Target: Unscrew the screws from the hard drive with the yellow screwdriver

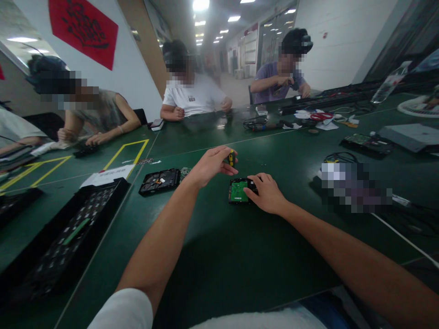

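Fingers of the left hand (pixel 214 163), in the single head view, are found closed round a yellow-and-black object (pixel 231 158), apparently a tool handle, held raised at the centre of the frame, clear of the desk (pixel 212 265). No tip can be made out. Fingers of the right hand (pixel 266 193) are laid apart over the right side of a drive (pixel 239 192), the thumb reaching towards its green board; whether a firm grip is taken cannot be told. The drive is set flat on the desk, right of centre, board side up.

For sound work, it is judged that pressure should be borne by the metal edges and kept off the board, that the drive should be kept flat, and that the handle should be brought square to the surface to avoid slipping.

As to materials, the board is noted as thin, matt green and rectangular, set in a dark, hard housing. A second housing (pixel 160 179), black and rigid, is recorded left of centre, with small metallic pieces (pixel 185 172) heaped beside it. A long black tray (pixel 70 228), straight-walled, is seen at lower left; a slim green strip (pixel 76 231) is held within. The desk top is smooth, dark green and faintly glossy.
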`<state>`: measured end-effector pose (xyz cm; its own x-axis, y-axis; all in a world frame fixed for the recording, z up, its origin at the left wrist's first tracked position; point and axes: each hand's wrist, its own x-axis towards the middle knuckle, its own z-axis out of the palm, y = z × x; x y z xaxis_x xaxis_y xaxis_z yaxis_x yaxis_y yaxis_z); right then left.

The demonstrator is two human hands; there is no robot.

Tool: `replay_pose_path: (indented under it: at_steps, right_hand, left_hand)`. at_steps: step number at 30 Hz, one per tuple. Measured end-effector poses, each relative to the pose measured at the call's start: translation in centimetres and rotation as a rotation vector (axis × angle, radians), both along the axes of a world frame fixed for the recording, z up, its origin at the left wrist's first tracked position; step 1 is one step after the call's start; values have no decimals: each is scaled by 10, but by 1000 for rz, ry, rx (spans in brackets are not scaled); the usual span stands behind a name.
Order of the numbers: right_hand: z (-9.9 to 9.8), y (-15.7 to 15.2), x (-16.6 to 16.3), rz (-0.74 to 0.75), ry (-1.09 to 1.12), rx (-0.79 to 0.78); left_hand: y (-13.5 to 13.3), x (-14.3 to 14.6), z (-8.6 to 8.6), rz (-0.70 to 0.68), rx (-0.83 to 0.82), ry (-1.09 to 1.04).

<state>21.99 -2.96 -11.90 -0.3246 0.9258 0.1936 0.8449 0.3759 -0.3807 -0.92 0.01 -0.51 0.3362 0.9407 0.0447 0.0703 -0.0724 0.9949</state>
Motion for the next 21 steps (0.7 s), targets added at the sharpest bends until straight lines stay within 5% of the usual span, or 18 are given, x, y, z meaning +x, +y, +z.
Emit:
replay_pose_path:
  at_steps: [8,14,21]
  right_hand:
    - [-2,2,2,0,17,16]
    - [-4,4,3,-4,-4,44]
    - [-6,4,4,-3,18,28]
  left_hand:
    - [0,1,1,83,138,187]
    - [0,1,4,-16,119,116]
    - [1,2,0,100,192,150]
